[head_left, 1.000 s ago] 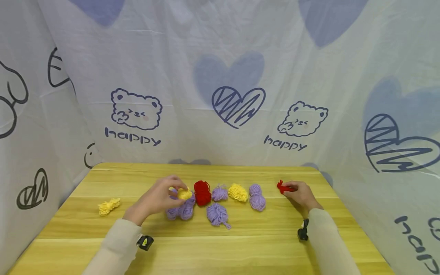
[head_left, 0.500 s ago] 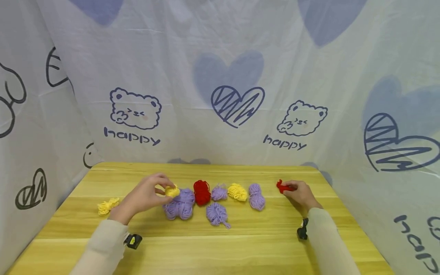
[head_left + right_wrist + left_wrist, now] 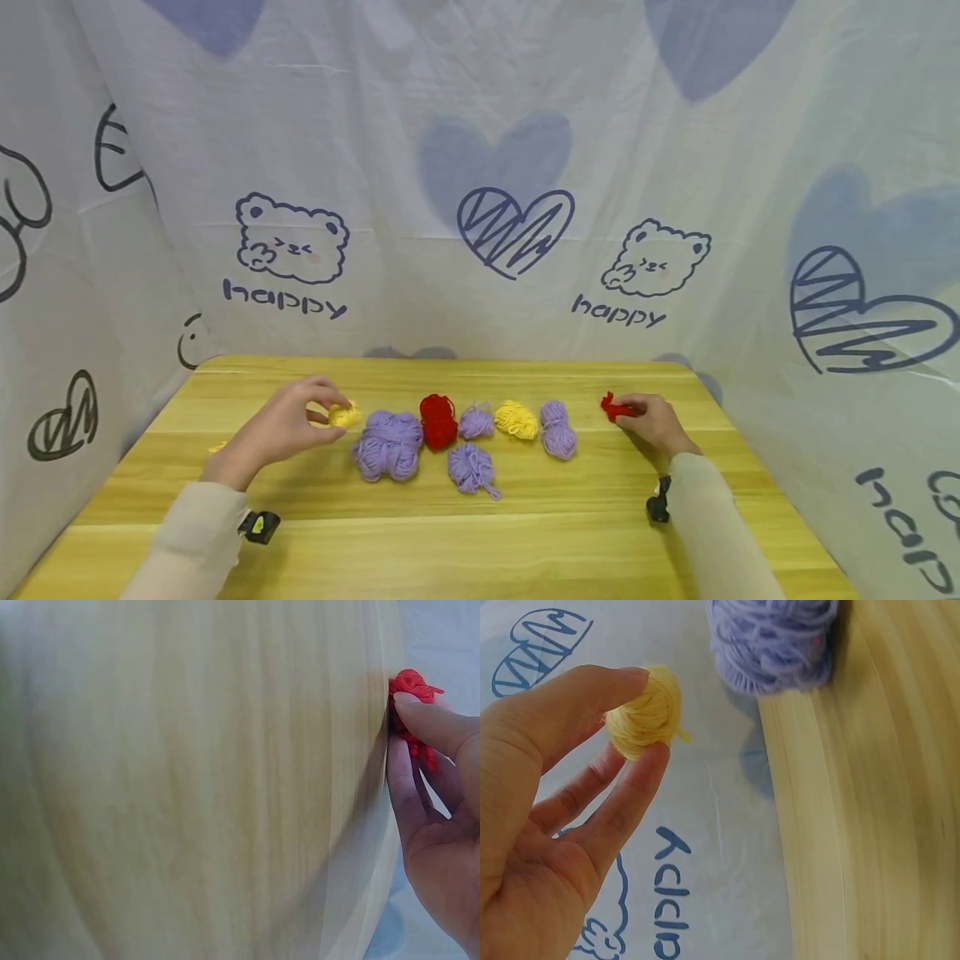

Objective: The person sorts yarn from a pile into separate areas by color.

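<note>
**Nine bundles of yarn, two of them in hand**

Head view. Left hand [image 3: 281, 425] pinches a small yellow ball [image 3: 344, 414] between thumb and fingers, at the left of the wooden table [image 3: 450, 550]. Right hand [image 3: 660, 423], at right, grips a small red bundle [image 3: 619, 410], its knotted end poking out to the left. Between the hands, a loose row, left to right: large purple skein [image 3: 388, 446], wide and lobed; red skein [image 3: 438, 422] just beside it; small purple tuft [image 3: 476, 421]; oval yellow skein [image 3: 516, 419]; purple hourglass skein [image 3: 557, 430]. On the near side of the row, a round purple skein [image 3: 471, 468] with a short tail. Further left, a yellow scrap [image 3: 217, 447], mostly hidden behind the left hand's wrist. Count: four purple, three yellow, two red. Printed cloth [image 3: 405, 308] hangs at the far side.

Left wrist view. Yellow ball rounded, closely wound, one loose end sticking out. Large purple skein partly in view, apart from it.

Right wrist view. Thumb and fingers pinch the red bundle: looped strands, short ends out. Cannot tell whether it touches the table.
</note>
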The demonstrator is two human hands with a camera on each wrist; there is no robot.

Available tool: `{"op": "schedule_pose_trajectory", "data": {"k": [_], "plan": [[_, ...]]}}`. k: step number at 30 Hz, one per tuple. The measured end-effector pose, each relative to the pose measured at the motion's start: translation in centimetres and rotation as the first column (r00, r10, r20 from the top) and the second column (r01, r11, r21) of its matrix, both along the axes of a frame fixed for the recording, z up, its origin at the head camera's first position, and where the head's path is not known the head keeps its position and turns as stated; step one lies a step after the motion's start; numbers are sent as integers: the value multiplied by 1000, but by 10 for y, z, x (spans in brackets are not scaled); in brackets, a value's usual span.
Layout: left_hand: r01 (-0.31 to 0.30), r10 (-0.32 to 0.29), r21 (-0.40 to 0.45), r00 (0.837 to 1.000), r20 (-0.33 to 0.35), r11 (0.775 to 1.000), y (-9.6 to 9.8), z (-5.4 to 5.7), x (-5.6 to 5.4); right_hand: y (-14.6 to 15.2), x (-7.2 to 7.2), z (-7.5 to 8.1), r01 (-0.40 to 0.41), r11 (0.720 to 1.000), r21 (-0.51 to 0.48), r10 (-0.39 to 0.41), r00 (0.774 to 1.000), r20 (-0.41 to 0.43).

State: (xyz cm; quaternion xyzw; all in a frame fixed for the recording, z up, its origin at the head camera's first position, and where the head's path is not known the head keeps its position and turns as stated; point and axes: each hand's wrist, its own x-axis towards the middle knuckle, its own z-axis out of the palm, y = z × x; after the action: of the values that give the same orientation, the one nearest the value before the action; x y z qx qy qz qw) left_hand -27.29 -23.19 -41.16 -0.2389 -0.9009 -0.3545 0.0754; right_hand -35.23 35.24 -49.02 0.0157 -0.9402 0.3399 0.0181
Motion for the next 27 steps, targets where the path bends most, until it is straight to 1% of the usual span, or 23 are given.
{"op": "schedule_pose_trajectory", "data": {"k": [6,16,27], "plan": [[-20,20,0,1000,-9,1000,-12,-1,0,0,0,1,0,1000,16,0,1000,-3],[-39,38,-22,999,-33,999,-24,-5,3,-1,0,0,-5,1000,9,5,1000,-2],[-77,77,-37,997,-23,996,-43,-9,10,-3,1,2,9,1000,11,-9,1000,1]]}}
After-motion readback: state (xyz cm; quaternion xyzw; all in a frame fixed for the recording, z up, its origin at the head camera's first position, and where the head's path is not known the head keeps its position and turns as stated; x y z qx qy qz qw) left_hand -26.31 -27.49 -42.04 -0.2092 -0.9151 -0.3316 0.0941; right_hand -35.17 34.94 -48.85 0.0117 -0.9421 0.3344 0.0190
